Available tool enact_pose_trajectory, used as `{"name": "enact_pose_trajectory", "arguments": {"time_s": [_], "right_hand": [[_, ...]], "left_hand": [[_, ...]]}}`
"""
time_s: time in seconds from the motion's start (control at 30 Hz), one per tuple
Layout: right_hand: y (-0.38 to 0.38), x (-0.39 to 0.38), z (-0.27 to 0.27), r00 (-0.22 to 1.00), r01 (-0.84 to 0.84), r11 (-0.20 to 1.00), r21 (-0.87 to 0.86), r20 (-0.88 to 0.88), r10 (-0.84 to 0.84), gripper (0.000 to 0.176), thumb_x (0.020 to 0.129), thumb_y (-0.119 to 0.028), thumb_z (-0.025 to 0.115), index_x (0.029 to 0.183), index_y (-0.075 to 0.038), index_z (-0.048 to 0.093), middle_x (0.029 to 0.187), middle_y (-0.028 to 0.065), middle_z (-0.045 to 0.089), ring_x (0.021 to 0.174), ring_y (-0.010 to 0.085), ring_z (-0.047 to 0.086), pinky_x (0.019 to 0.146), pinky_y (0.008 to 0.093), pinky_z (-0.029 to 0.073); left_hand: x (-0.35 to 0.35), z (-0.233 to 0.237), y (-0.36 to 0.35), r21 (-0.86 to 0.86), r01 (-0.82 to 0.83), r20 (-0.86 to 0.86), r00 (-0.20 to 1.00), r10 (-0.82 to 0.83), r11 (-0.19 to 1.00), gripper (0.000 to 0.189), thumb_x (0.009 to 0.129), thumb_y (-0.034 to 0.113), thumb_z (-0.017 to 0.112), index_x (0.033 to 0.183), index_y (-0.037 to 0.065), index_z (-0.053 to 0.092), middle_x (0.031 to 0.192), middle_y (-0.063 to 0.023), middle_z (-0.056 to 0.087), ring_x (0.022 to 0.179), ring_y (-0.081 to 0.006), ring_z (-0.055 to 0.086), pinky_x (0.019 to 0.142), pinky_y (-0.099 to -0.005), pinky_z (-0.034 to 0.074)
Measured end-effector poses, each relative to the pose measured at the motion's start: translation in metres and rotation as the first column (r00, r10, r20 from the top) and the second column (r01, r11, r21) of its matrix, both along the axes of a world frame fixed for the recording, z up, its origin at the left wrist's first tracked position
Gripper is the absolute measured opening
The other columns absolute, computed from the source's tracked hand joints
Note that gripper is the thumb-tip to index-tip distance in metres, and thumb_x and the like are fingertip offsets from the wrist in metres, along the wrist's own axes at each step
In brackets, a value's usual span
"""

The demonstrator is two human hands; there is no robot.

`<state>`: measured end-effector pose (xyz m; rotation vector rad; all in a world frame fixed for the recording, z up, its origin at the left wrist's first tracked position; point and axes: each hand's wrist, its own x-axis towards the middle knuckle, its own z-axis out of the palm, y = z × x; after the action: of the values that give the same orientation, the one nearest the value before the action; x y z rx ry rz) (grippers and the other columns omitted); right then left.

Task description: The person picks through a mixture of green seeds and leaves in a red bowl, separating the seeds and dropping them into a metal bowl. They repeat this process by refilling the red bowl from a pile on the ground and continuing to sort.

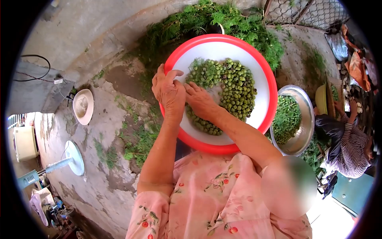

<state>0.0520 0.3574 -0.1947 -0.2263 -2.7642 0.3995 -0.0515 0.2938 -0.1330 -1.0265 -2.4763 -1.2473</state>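
Observation:
A large white basin (258, 114) with a red rim stands in front of my body. Small round green fruits or cones (238, 89) cover part of its floor, with a feathery green sprig (197, 67) among them at the upper left. At the basin's left edge, my left hand (170, 91) curls over the red rim, its thumb on the inner side. Just right of it, my right hand (202, 100) lies inside the basin, palm down, fingers stretched toward the left wall. The right fingertips are close to the left hand; whatever lies under the palm is hidden.
A metal bowl (305, 119) with more green pieces stands to the right. Beyond it another person (348, 147) sits near a yellow-green basin (320, 99). Cut green branches (246, 24) lie behind the basin. A straw hat (83, 106) and a fan (74, 157) are at left.

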Motion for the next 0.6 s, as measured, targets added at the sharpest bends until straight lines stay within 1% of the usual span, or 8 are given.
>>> {"name": "enact_pose_trajectory", "arguments": {"time_s": [0.03, 0.13, 0.23, 0.33, 0.43, 0.53, 0.6], "right_hand": [[-0.002, -0.002, -0.001, 1.0, 0.022, 0.998, 0.063, -0.015, -0.021, 0.035, 0.073, -0.003, 0.054, 0.108, -0.001, 0.053, 0.121, 0.0177, 0.047, 0.121, 0.0361, 0.04, 0.089, 0.0384, 0.044], [-0.016, 0.016, 0.007, 0.982, -0.105, 0.994, -0.006, 0.159, 0.105, 0.029, 0.073, -0.005, 0.056, 0.101, -0.002, 0.056, 0.119, 0.0171, 0.049, 0.115, 0.036, 0.045, 0.086, 0.0404, 0.045], [-0.021, 0.042, 0.023, 0.908, -0.157, 0.95, -0.271, 0.338, 0.247, 0.039, 0.07, -0.002, 0.055, 0.109, -0.005, 0.055, 0.119, 0.015, 0.047, 0.118, 0.0319, 0.042, 0.085, 0.0404, 0.045], [-0.013, 0.048, 0.036, 0.925, -0.111, 0.947, -0.301, 0.317, 0.209, 0.041, 0.068, 0.0, 0.055, 0.109, -0.005, 0.054, 0.12, 0.0146, 0.046, 0.117, 0.0327, 0.042, 0.086, 0.0398, 0.044], [0.003, 0.033, 0.022, 0.972, 0.042, 0.992, -0.12, 0.235, -0.013, 0.044, 0.067, 0.002, 0.055, 0.111, -0.005, 0.053, 0.12, 0.0152, 0.047, 0.113, 0.033, 0.045, 0.087, 0.0392, 0.044], [0.008, 0.026, 0.013, 0.996, 0.081, 0.993, 0.089, 0.025, -0.084, 0.037, 0.067, -0.004, 0.059, 0.103, -0.005, 0.054, 0.107, 0.0144, 0.053, 0.098, 0.031, 0.05, 0.076, 0.0362, 0.047], [-0.003, 0.033, 0.017, 0.98, -0.06, 0.997, -0.044, 0.187, 0.067, 0.044, 0.067, 0.001, 0.055, 0.111, -0.004, 0.052, 0.116, 0.0151, 0.049, 0.107, 0.0333, 0.047, 0.084, 0.0386, 0.044]], "left_hand": [[-0.001, -0.001, 0.0, 0.008, 0.003, 0.001, 1.0, -0.003, 1.0, 0.028, 0.066, -0.003, 0.053, 0.08, 0.017, 0.066, 0.126, -0.0191, 0.05, 0.112, -0.0353, 0.047, 0.093, -0.0412, 0.036], [-0.003, -0.002, 0.001, 0.016, -0.005, -0.005, 1.0, 0.005, 1.0, 0.027, 0.067, -0.003, 0.053, 0.08, 0.017, 0.065, 0.125, -0.0194, 0.051, 0.11, -0.0351, 0.048, 0.091, -0.0411, 0.038], [-0.001, -0.002, 0.002, 0.009, -0.018, -0.006, 1.0, 0.018, 1.0, 0.025, 0.067, -0.002, 0.054, 0.079, 0.017, 0.065, 0.125, -0.0194, 0.051, 0.11, -0.0352, 0.048, 0.091, -0.0413, 0.038], [-0.001, 0.0, 0.002, 0.009, -0.011, -0.017, 1.0, 0.011, 1.0, 0.024, 0.067, -0.002, 0.055, 0.079, 0.017, 0.065, 0.124, -0.0191, 0.052, 0.11, -0.0354, 0.048, 0.09, -0.0417, 0.038], [0.001, 0.001, 0.001, 0.009, -0.016, -0.023, 1.0, 0.017, 1.0, 0.024, 0.067, -0.002, 0.055, 0.079, 0.017, 0.065, 0.125, -0.0189, 0.051, 0.11, -0.0358, 0.048, 0.09, -0.0415, 0.038], [0.002, -0.001, 0.001, 0.009, -0.022, -0.038, 0.999, 0.022, 1.0, 0.024, 0.067, -0.002, 0.055, 0.078, 0.017, 0.066, 0.124, -0.019, 0.051, 0.11, -0.0361, 0.048, 0.089, -0.0415, 0.039], [0.0, -0.001, 0.001, 0.004, -0.024, -0.049, 0.999, 0.024, 1.0, 0.024, 0.067, -0.002, 0.056, 0.078, 0.017, 0.066, 0.124, -0.0193, 0.052, 0.109, -0.0362, 0.049, 0.089, -0.0415, 0.039]]}}
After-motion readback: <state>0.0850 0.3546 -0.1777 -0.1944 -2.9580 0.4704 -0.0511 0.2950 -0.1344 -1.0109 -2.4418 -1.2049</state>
